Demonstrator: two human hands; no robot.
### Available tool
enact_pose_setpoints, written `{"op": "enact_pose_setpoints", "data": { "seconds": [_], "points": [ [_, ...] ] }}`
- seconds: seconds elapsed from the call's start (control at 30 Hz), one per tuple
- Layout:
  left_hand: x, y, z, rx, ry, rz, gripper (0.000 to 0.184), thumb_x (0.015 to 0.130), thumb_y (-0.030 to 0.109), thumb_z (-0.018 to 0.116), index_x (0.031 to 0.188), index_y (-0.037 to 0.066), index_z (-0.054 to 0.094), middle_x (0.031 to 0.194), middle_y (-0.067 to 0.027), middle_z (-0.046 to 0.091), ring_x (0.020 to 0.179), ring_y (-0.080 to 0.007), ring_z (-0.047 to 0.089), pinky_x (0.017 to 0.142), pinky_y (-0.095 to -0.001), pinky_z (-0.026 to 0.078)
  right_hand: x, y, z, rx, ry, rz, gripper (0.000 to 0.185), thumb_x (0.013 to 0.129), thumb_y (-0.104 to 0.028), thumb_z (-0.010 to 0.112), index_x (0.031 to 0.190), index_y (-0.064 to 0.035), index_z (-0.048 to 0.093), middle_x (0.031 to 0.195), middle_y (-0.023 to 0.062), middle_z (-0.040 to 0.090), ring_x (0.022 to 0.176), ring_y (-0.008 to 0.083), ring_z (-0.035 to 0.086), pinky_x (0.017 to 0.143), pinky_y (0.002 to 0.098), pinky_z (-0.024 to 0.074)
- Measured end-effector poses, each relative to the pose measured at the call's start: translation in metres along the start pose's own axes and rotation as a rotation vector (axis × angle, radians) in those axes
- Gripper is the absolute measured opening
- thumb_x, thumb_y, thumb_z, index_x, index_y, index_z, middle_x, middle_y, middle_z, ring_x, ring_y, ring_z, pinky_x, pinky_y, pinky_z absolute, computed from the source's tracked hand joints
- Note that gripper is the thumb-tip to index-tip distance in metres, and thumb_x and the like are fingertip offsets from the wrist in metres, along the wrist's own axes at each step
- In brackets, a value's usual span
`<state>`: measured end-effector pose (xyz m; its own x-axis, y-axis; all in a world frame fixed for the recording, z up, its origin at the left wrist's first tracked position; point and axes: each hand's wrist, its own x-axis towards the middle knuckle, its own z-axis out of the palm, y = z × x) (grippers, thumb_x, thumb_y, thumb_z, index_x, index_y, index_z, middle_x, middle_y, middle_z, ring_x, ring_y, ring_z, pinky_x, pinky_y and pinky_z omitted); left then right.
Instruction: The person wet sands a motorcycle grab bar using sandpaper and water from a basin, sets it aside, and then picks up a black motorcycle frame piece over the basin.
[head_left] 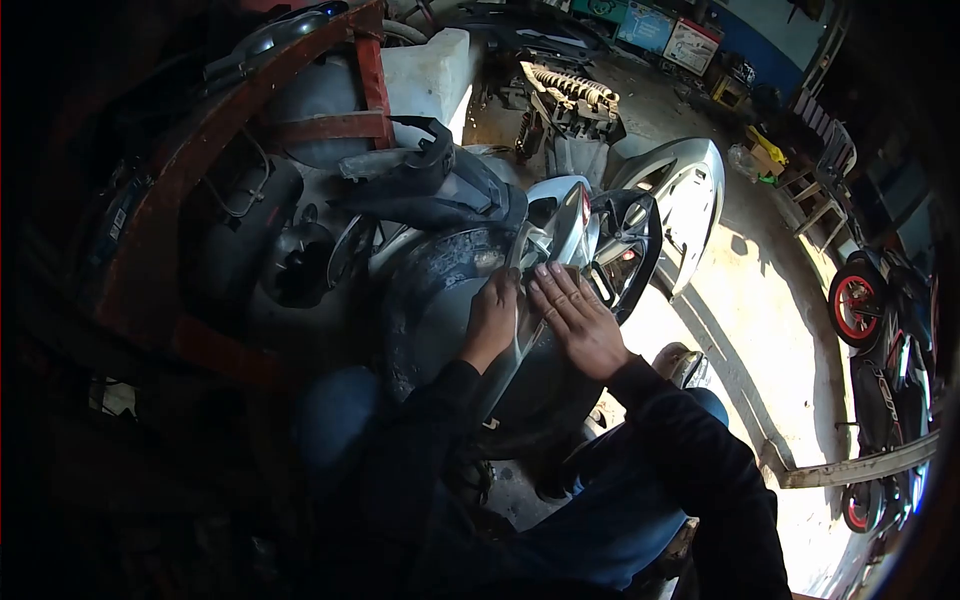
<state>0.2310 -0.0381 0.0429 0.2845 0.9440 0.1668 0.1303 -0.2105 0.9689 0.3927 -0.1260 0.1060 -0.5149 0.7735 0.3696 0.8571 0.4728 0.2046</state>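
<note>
Silver panel (508, 375) above round dark tub (401, 300), contents unclear; left hand (492, 320) grasping panel edge, right hand (580, 322) flat, fingers extended; red frame (195, 150) left.

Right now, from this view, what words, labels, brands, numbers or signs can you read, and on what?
None legible.
Blue panel, back wall: print too small.
White panel with red edge, beside it: print too small.
Small pale label, far left: blurred.
Parked motorcycle, right: markings unreadable.
</note>
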Motion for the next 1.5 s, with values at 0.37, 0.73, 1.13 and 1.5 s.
{"op": "enact_pose_setpoints", "data": {
  "seconds": [0.37,0.73,1.13,1.5],
  "points": [
    [0.037,-0.006,0.009,-0.293,-0.156,-0.077,0.052,0.106,0.044,0.041,0.117,-0.002,0.063,0.104,-0.0130,0.068,0.097,-0.0206,0.062,0.088,-0.0330,0.047,0.020,0.044,0.002,-0.049,0.136,-0.114,0.057,0.081,-0.012,0.058,0.136,0.0036,0.054,0.145,0.0182,0.051,0.139,0.0320,0.045,0.117,0.0447,0.0342],
    [0.040,0.001,0.009,-0.456,-0.280,-0.188,0.049,0.107,0.038,0.041,0.122,-0.004,0.061,0.111,-0.0099,0.066,0.105,-0.0153,0.057,0.094,-0.0298,0.043,0.004,0.010,0.005,-0.039,0.084,-0.001,0.063,0.078,-0.012,0.058,0.140,0.0003,0.052,0.146,0.0166,0.050,0.141,0.0315,0.043,0.116,0.0451,0.0341],
    [0.040,0.021,0.000,-0.576,-0.270,-0.356,0.053,0.103,0.049,0.044,0.117,0.002,0.063,0.106,-0.0055,0.062,0.096,-0.0126,0.056,0.084,-0.0287,0.045,0.007,0.020,-0.004,-0.018,0.093,-0.052,0.054,0.080,-0.009,0.058,0.132,0.0019,0.059,0.143,0.0190,0.053,0.138,0.0352,0.045,0.114,0.0468,0.0368],
    [0.045,0.003,0.019,-0.528,-0.275,-0.209,0.059,0.103,0.047,0.046,0.136,-0.001,0.054,0.133,-0.0132,0.058,0.121,-0.0184,0.052,0.103,-0.0318,0.039,0.003,0.016,-0.003,-0.048,0.074,-0.014,0.056,0.077,-0.010,0.061,0.131,0.0043,0.057,0.140,0.0181,0.056,0.135,0.0356,0.048,0.111,0.0485,0.0386]
  ]
}}
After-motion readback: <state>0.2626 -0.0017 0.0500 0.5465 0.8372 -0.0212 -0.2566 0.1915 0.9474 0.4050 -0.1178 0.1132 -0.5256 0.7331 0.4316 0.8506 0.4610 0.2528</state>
